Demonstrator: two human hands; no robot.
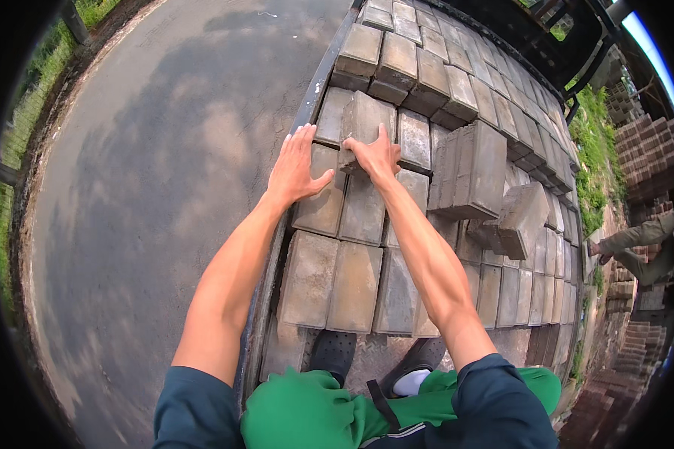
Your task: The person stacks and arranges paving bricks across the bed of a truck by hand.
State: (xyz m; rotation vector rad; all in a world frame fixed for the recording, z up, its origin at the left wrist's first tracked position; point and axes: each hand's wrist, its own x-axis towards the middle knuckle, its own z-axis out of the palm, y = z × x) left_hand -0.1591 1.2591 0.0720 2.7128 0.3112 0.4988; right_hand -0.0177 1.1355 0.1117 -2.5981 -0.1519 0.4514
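My right hand (pixel 376 156) spans the near end of a grey concrete paving block (pixel 368 116), its thumb at the left side and fingers toward the right. The block sits raised on a layer of similar blocks; the hand hides its near end. To the left, my left hand (pixel 299 173) is open with fingers spread, above a brownish block (pixel 320 206) by the metal side edge (pixel 314 93); whether it touches anything I cannot tell. Right of my right hand, a group of upright blocks (pixel 468 170) stands on the layer, with a tilted block (pixel 518 218) beside it.
Stacked blocks (pixel 427 82) rise in a higher tier at the far side. My dark clogs (pixel 333 353) stand at the near edge of the blocks. Left of the metal edge lies a paved road (pixel 150 202). At right, a person's trouser legs (pixel 636 243) show near piled bricks (pixel 648 157).
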